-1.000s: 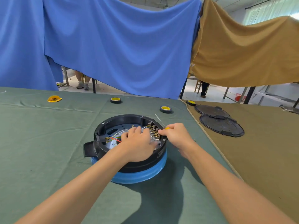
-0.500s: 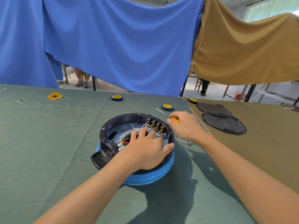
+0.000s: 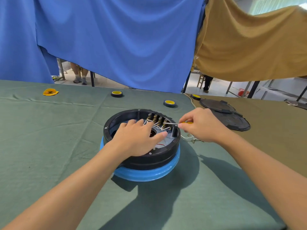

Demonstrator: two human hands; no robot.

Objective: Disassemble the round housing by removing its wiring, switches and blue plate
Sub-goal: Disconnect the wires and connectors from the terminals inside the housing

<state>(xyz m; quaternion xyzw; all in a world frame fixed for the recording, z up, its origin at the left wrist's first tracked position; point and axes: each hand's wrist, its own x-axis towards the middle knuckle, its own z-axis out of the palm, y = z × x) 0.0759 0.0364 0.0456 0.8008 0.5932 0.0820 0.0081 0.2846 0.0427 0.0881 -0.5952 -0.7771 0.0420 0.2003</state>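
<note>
We pinch the thin yellow-handled screwdriver (image 3: 172,124) in our right grip (image 3: 202,126); a slip could stab our left grip (image 3: 137,138), lying flat-fingered inside the round black housing (image 3: 159,161).

**Background.** A large blue fabric sheet (image 3: 116,39) is hanging across the rear in soft folds. A mustard-brown fabric sheet (image 3: 249,47) is hanging just beside it at right, and the two are meeting edge to edge. Daylight is entering through a pale window (image 3: 272,4) at upper right. Below the sheets a light floor (image 3: 216,90) is showing, where dark metal legs (image 3: 91,78), a wooden chair (image 3: 201,81) and a person's sneakered feet (image 3: 79,79) are standing. In front, a green cloth-covered desk (image 3: 41,130) is adjoining a brown cloth-covered desk (image 3: 274,138).
</note>
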